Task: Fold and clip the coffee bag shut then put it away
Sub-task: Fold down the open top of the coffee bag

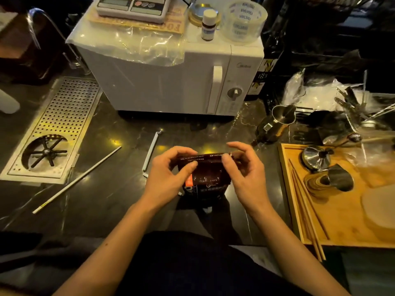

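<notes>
A dark brown coffee bag point(208, 178) with an orange patch and white print stands upright on the black counter in front of me. Its top edge is folded over. My left hand point(168, 174) pinches the left end of the fold, thumb in front. My right hand point(243, 171) pinches the right end between thumb and forefinger. A pale blue-white bag clip point(150, 153) lies on the counter just left of my left hand, apart from the bag. A long white rod point(77, 180) lies further left.
A white microwave point(171, 82) stands behind the bag, with a scale, a small bottle and a tape roll on top. A perforated metal drain tray point(62, 122) sits at left. A wooden tray point(342, 210) with chopsticks and metal tools is at right, a steel jug point(277, 122) behind it.
</notes>
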{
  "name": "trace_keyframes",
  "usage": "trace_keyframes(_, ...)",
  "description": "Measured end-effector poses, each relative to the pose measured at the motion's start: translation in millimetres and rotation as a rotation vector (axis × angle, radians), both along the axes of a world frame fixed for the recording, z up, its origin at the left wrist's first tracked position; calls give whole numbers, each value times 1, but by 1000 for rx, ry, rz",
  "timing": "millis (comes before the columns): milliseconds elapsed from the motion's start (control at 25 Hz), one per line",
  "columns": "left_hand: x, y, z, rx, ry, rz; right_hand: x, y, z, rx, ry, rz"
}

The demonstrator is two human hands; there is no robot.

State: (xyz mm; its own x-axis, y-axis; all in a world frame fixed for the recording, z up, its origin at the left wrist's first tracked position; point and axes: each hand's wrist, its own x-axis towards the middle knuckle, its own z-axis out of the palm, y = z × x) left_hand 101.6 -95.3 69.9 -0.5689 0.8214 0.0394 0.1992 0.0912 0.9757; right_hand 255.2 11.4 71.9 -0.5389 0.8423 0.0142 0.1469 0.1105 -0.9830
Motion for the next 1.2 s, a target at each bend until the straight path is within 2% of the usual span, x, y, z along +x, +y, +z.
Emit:
trace_keyframes(160,3,-10,-3,27,1,10,-9,-11,-3,289,-66,74)
trace_keyframes(360,5,-15,-4,61,1,30,-14,-18,-6,386,-49,75)
trace_keyframes(640,14,3,-7,127,164,-12,-15,-19,-11,385,-38,-19)
trace_keyframes(1080,9,10,-14,130,178,14,-18,-12,-9,351,-33,7)
trace_keyframes(1200,10,10,-13,129,186,10,-22,-15,-9,343,-66,-48)
